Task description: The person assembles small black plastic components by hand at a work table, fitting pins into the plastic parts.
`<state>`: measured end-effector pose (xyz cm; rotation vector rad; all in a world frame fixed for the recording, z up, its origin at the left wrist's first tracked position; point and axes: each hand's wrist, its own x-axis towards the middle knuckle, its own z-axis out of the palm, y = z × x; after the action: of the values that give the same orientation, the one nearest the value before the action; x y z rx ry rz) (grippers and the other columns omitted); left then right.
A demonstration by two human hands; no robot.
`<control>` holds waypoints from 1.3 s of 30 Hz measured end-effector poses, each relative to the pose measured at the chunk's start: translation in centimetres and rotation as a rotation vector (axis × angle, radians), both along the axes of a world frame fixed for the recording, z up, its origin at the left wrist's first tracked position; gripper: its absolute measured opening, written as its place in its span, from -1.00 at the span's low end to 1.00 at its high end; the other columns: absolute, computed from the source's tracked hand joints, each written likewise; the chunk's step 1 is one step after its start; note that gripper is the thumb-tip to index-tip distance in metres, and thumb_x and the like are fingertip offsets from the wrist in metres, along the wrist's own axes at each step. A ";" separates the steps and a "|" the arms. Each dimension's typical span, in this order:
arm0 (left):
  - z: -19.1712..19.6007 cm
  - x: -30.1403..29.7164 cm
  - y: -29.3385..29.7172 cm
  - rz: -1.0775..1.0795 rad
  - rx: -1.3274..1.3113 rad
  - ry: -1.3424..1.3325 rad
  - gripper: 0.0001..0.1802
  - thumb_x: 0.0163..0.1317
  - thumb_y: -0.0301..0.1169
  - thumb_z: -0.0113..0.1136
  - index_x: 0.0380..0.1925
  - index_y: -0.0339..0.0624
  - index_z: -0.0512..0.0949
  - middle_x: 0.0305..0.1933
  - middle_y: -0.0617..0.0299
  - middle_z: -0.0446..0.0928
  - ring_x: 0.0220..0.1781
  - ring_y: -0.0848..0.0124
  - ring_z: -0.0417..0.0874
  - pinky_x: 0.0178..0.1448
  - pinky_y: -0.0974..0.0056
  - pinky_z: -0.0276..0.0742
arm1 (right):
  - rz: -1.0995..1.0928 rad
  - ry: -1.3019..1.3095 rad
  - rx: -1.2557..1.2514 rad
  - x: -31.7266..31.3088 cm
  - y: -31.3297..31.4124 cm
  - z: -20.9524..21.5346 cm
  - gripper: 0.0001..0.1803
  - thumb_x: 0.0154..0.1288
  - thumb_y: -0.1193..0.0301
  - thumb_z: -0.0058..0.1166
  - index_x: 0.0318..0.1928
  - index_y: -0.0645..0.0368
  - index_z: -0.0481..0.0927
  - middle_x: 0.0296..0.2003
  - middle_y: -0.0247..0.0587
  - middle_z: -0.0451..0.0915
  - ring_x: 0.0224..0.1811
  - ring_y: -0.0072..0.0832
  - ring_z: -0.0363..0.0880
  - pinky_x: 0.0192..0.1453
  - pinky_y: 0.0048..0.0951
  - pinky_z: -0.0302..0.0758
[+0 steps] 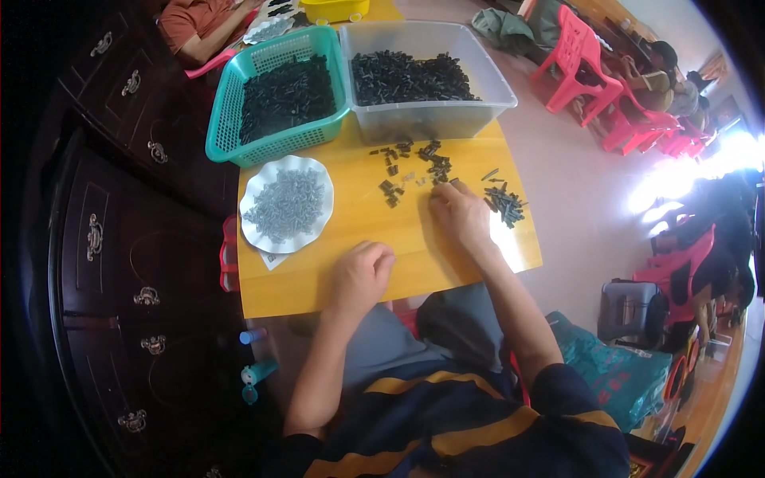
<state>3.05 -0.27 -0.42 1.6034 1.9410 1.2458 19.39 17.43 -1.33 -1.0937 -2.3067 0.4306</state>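
My left hand [368,268] rests curled near the front edge of the yellow table [319,279]; whatever its fingers may hold is hidden. Farther forward, my right hand [462,213] has its fingers pinched together, beside loose short black tubular pieces [438,166]. What sits between those fingertips is too small to make out. A few small clear pieces [409,177] lie among the black ones. To the right of that hand is a heap of thin dark pieces [505,204]. On the left, a wavy-rimmed white plate [309,237] holds many small clear pieces [288,201].
A green perforated basket [279,143] and a translucent plastic bin [434,121], both with black pieces, stand at the table's far side. Dark drawers [103,279] line the left. Another person [199,32] sits beyond the basket. Pink chairs [578,64] and a teal bag [610,362] are right.
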 end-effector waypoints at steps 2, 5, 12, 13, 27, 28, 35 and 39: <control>-0.1 0.0 0.0 -0.003 -0.006 0.000 -0.93 0.22 -0.52 0.33 -0.33 -0.30 0.67 -0.34 0.01 0.69 -0.31 0.10 0.75 -0.22 0.15 0.63 | 0.011 0.006 0.081 0.1 -0.1 -0.2 -0.82 0.24 0.34 0.27 -0.17 0.08 0.66 -0.24 -0.13 0.67 -0.26 -0.12 0.71 -0.21 -0.16 0.63; -0.1 0.1 0.1 -0.008 0.009 -0.018 -0.93 0.22 -0.53 0.33 -0.33 -0.31 0.66 -0.35 0.01 0.69 -0.33 0.12 0.75 -0.23 0.17 0.63 | 0.038 0.022 -0.008 0.4 -0.6 0.1 -0.86 0.19 0.42 0.25 -0.25 0.16 0.66 -0.30 -0.02 0.66 -0.31 0.01 0.69 -0.16 -0.07 0.62; -0.2 0.2 0.2 -0.027 0.020 -0.060 -0.95 0.23 -0.57 0.32 -0.32 -0.35 0.66 -0.38 0.05 0.68 -0.40 0.30 0.73 -0.30 0.26 0.60 | 0.085 0.029 0.052 0.6 -2.0 0.3 -0.85 0.23 0.37 0.28 -0.25 0.08 0.56 -0.31 -0.17 0.64 -0.35 -0.12 0.68 -0.30 -0.15 0.61; -0.2 0.3 0.2 -0.031 0.028 -0.058 -0.95 0.23 -0.58 0.32 -0.32 -0.35 0.65 -0.38 0.06 0.68 -0.41 0.31 0.72 -0.30 0.27 0.60 | 0.087 0.011 0.064 0.4 -2.1 0.1 -0.86 0.24 0.39 0.26 -0.26 0.08 0.56 -0.32 -0.17 0.63 -0.35 -0.11 0.68 -0.31 -0.15 0.60; 1.3 0.4 0.1 0.046 0.134 -0.204 -0.96 0.28 -0.60 0.32 -0.30 -0.35 0.65 -0.41 0.16 0.66 -0.46 0.46 0.67 -0.33 0.36 0.56 | 0.279 0.340 -0.483 0.3 -6.1 1.3 -0.81 0.34 0.56 0.24 -0.05 0.25 0.61 -0.25 -0.14 0.70 -0.23 -0.42 0.73 -0.13 -0.44 0.64; 1.4 0.4 0.0 0.054 0.151 -0.211 -0.97 0.29 -0.59 0.32 -0.30 -0.35 0.65 -0.41 0.17 0.66 -0.46 0.48 0.66 -0.34 0.37 0.56 | 0.300 0.360 -0.536 0.3 -6.3 1.5 -0.83 0.37 0.56 0.23 -0.06 0.27 0.61 -0.24 -0.15 0.70 -0.23 -0.45 0.72 -0.10 -0.48 0.63; 1.2 0.5 0.0 0.073 0.162 -0.245 -0.95 0.30 -0.57 0.33 -0.28 -0.34 0.65 -0.40 0.18 0.65 -0.45 0.48 0.64 -0.33 0.36 0.55 | 0.379 0.380 -0.553 0.3 -6.8 1.3 -0.81 0.46 0.48 0.16 0.00 0.28 0.62 -0.18 -0.18 0.71 -0.07 -0.49 0.69 0.08 -0.44 0.58; 1.1 0.4 0.0 0.067 0.175 -0.193 -0.95 0.31 -0.57 0.30 -0.27 -0.33 0.65 -0.38 0.14 0.65 -0.44 0.42 0.64 -0.32 0.32 0.55 | 0.422 0.420 -0.459 0.1 -6.9 0.9 -0.79 0.41 0.55 0.20 0.01 0.27 0.61 -0.18 -0.15 0.73 -0.18 -0.48 0.72 -0.02 -0.48 0.62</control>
<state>3.45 -0.23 0.72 1.4450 1.8231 1.5731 19.51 10.53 -0.48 -0.6076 -2.0892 1.2721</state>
